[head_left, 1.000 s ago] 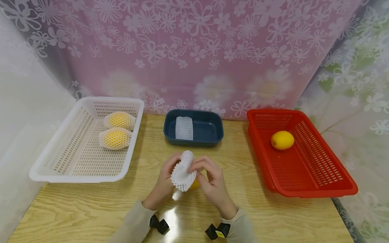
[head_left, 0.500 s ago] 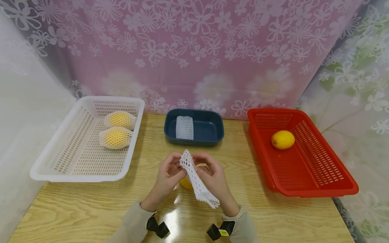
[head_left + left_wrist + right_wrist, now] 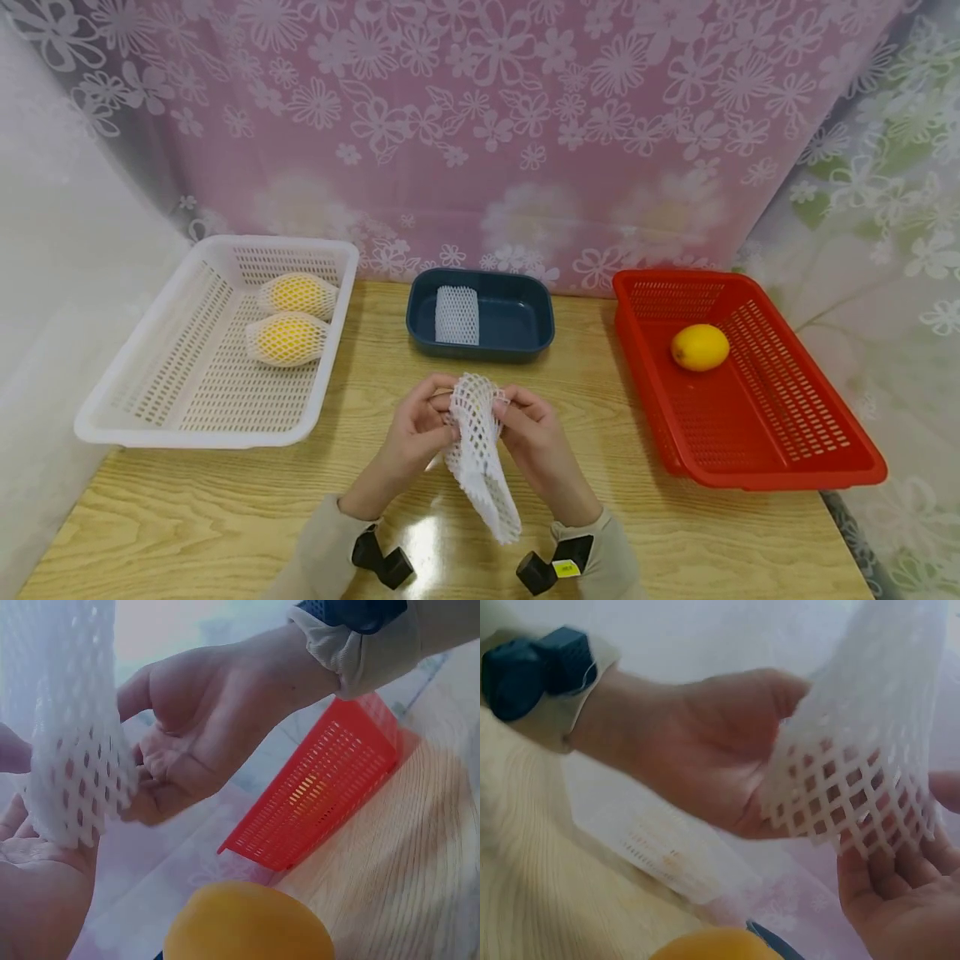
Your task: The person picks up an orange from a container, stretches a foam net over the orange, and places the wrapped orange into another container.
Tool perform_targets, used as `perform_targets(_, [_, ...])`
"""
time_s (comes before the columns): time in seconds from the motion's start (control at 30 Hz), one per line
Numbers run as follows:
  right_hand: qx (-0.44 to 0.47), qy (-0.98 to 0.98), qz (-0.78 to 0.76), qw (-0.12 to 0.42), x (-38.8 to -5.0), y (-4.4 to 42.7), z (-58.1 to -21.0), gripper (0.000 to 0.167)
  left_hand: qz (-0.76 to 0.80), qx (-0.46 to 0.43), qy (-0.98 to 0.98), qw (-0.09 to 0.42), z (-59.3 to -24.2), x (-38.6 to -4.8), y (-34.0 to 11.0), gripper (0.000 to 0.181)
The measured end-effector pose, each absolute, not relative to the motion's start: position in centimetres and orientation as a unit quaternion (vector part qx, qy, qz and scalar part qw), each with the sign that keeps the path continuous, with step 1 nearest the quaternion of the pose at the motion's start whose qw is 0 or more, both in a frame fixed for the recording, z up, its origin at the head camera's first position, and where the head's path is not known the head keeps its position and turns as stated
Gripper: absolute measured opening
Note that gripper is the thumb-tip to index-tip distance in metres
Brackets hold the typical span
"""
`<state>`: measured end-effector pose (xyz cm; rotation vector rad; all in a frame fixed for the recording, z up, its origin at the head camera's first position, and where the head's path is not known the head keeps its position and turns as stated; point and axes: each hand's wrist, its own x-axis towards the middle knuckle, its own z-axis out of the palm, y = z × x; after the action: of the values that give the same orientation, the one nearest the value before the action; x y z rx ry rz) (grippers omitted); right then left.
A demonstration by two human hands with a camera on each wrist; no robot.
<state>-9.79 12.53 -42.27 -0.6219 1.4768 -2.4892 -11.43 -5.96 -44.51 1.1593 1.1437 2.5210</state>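
A white foam net sleeve (image 3: 480,450) hangs between both hands, its far end spread and its loose end drooping toward the person. My left hand (image 3: 408,437) pinches its left edge; my right hand (image 3: 542,446) pinches the right edge. In the left wrist view the sleeve (image 3: 71,742) is held up, with the right hand (image 3: 217,712) at its side. A yellow fruit (image 3: 247,922) lies below the hands there, and the right wrist view shows the top of that fruit (image 3: 716,946). From the head view, the sleeve and hands mostly hide it.
A white basket (image 3: 202,440) at left holds two netted yellow fruits (image 3: 288,339). The dark blue tray (image 3: 517,354) behind the hands contains a flat white net (image 3: 457,316). At right, a red basket (image 3: 765,478) holds one bare yellow fruit (image 3: 700,347).
The sleeve has gone from bunched up to stretched out, and its far end is now spread between the fingers. Its loose end has swung slightly left since half a second ago, covering the fruit.
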Motion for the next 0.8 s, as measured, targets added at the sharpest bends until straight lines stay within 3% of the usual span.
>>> perform_targets(0.17, [-0.162, 0.429, -0.88, 0.125, -9.9, 12.7, -41.7, 0.028, 0.853, 0.317, 0.384, 0.157, -44.6, -11.4, -6.5, 0.056])
perform_targets(0.47, [-0.107, 0.394, -0.904, 0.13, -10.8, 12.5, -41.3, 0.031, 0.88, 0.241, 0.305, 0.273, -44.5, -11.7, -7.1, 0.028])
perform_targets(0.63, [-0.058, 0.368, -0.916, 0.151, -11.4, 12.5, -41.7, 0.034, 0.924, 0.139, 0.264, 0.24, -44.8, -12.2, -7.5, 0.022])
perform_targets(0.8, [0.036, 0.369, -0.911, 0.178, -12.0, 12.5, -42.6, 0.029, 0.941, 0.06, 0.253, 0.217, -45.5, -13.1, -7.7, 0.031])
